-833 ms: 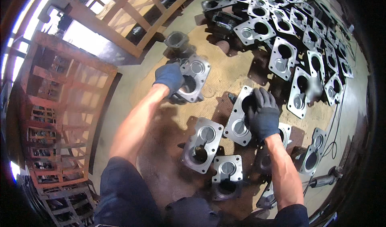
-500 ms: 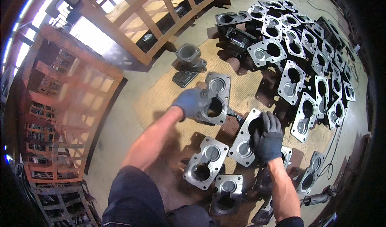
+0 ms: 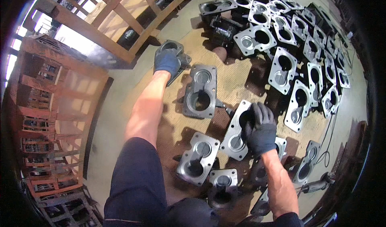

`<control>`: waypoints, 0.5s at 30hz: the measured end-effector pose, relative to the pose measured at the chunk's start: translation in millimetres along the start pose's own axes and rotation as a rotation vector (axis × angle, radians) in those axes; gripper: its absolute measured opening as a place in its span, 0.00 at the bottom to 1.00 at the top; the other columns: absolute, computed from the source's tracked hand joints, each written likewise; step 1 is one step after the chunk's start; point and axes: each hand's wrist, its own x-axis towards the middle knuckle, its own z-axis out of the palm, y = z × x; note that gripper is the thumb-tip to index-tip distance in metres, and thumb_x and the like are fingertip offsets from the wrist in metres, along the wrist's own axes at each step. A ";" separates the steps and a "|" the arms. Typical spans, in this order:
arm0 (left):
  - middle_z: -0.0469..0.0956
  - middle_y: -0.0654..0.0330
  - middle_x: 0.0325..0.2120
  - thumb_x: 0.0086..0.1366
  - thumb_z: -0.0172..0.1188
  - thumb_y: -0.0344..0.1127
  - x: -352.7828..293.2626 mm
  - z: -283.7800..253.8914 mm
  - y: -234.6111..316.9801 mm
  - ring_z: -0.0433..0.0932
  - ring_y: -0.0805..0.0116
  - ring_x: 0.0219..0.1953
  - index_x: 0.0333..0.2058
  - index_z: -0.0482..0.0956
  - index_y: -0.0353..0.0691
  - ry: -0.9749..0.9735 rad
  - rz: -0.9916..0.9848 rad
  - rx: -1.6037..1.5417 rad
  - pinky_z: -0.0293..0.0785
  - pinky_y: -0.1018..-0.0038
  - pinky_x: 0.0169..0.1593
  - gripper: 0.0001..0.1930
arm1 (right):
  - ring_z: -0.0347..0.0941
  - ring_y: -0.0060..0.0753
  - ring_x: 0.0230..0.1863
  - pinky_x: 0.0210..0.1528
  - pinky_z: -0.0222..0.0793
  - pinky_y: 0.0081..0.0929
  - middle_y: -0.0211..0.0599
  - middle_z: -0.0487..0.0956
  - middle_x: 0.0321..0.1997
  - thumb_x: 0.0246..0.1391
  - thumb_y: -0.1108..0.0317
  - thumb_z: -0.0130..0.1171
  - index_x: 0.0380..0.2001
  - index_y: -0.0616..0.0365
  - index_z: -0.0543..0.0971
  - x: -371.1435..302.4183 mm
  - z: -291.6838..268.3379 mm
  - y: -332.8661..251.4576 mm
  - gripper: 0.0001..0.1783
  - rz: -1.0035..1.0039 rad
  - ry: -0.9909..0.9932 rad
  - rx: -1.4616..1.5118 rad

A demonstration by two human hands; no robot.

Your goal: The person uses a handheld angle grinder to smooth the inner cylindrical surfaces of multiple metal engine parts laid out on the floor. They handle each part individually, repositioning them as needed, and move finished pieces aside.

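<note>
My left grip lies over a grey round-mouthed casting; I cannot tell whether it is clenched. My right grip covers one edge of a silver flange casting, its hold equally unclear. Between them a two-holed casting sits on the tan sheet, with many more castings crowded beyond, at the upper right.
</note>
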 end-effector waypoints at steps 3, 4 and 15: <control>0.85 0.47 0.38 0.64 0.60 0.46 -34.1 -1.1 -11.7 0.82 0.45 0.44 0.42 0.85 0.42 -0.029 0.065 0.020 0.74 0.54 0.53 0.16 | 0.68 0.59 0.60 0.61 0.68 0.52 0.50 0.72 0.62 0.44 0.65 0.65 0.61 0.54 0.70 -0.5 -2.2 -2.5 0.36 0.017 0.015 0.014; 0.85 0.47 0.37 0.64 0.60 0.46 -50.7 -7.3 -12.9 0.82 0.45 0.44 0.41 0.85 0.41 -0.068 0.045 0.013 0.75 0.54 0.52 0.16 | 0.68 0.59 0.61 0.61 0.69 0.51 0.50 0.71 0.62 0.44 0.65 0.65 0.61 0.53 0.70 -0.8 -3.7 -2.2 0.37 0.029 -0.016 0.033; 0.80 0.40 0.25 0.66 0.60 0.53 -191.7 -70.8 -60.6 0.79 0.45 0.26 0.29 0.82 0.32 -0.294 -0.204 -0.397 0.73 0.56 0.34 0.24 | 0.67 0.56 0.63 0.63 0.68 0.51 0.46 0.71 0.65 0.48 0.63 0.64 0.63 0.52 0.70 -6.5 4.4 2.8 0.36 0.023 0.012 -0.092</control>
